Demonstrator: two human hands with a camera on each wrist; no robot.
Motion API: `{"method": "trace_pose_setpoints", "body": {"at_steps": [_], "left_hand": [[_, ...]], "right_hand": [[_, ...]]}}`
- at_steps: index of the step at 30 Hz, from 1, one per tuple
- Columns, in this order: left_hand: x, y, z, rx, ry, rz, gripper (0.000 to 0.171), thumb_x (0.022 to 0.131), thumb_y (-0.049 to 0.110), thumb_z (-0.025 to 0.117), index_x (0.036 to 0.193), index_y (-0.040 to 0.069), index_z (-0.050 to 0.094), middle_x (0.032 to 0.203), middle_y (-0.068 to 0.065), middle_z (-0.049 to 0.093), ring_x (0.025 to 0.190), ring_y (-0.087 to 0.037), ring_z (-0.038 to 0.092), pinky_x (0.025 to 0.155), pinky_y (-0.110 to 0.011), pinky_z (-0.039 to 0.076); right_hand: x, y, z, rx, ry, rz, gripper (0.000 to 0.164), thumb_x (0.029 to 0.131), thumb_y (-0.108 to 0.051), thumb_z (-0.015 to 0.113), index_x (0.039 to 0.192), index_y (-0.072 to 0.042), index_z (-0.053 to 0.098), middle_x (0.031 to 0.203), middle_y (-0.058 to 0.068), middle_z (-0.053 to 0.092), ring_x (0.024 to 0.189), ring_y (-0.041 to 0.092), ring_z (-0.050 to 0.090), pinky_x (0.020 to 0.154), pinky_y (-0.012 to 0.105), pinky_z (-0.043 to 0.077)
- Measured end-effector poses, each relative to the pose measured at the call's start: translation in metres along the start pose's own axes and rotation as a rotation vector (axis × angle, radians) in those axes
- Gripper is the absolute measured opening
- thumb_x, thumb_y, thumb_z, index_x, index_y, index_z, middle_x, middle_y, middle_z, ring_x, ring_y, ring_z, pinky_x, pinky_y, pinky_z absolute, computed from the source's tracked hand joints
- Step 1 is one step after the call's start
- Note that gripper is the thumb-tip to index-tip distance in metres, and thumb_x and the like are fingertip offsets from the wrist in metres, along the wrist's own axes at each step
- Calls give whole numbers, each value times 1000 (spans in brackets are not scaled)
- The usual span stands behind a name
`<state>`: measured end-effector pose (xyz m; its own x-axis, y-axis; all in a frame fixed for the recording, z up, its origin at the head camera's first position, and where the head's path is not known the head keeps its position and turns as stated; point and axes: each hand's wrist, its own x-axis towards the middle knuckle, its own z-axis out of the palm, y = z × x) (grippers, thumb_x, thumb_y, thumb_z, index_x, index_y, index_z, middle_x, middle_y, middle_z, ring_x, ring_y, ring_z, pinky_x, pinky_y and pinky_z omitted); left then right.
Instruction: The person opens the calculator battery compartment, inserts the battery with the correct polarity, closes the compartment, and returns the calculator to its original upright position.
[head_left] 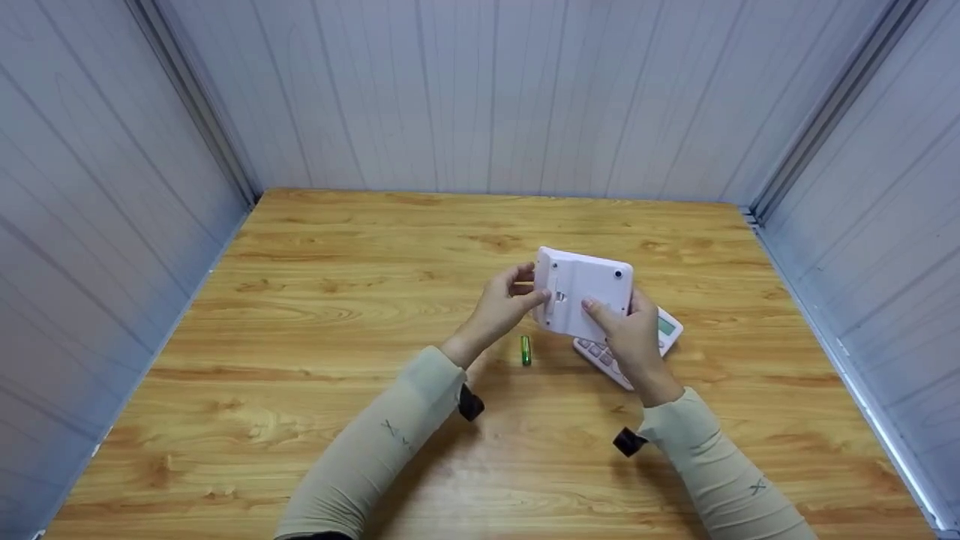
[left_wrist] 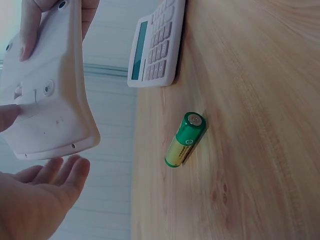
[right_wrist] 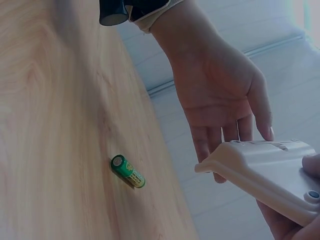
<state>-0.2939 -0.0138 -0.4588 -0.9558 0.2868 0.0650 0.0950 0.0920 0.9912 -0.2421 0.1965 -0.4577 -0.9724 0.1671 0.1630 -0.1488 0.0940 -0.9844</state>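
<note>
A white calculator is raised above the table with its back toward me. Small screws, dark round feet and a battery cover with a latch show on that back. My right hand grips its right side, thumb flat on the back. At the opposite edge is my left hand, its thumb touching the cover by the latch and its fingers at the edge. Below, a green and yellow battery lies on the table. The calculator's keys and screen are hidden.
A second white calculator lies face up on the wooden table, partly covered by my right hand and the raised one. Pale panel walls stand at the back and both sides.
</note>
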Motion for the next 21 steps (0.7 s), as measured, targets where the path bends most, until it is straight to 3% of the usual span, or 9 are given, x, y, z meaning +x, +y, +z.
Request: {"method": "trace_pose_setpoints", "body": {"at_steps": [5,14,21], "left_hand": [[0,0,1,-6,-7,14,52,101,14,74,149,-2,59,137,-20,69,121,-30,69,103,-37,61],[-1,2,2,44,-3,27,54,103,16,74,151,-2,57,134,-19,68,119,-30,68,101,-38,60],[-2,-1,0,39,-13,43,55,103,17,74,152,-1,57,140,-19,68,125,-33,67,105,-41,60]], "right_hand": [[0,0,0,-2,-14,-6,39,101,-1,72,139,3,63,132,26,73,103,11,78,87,30,67],[2,0,2,7,29,-11,40,98,4,74,137,7,62,127,29,73,98,10,78,84,29,67],[1,0,1,-52,11,-44,39,98,2,75,135,6,64,128,30,73,106,23,79,85,29,67]]}}
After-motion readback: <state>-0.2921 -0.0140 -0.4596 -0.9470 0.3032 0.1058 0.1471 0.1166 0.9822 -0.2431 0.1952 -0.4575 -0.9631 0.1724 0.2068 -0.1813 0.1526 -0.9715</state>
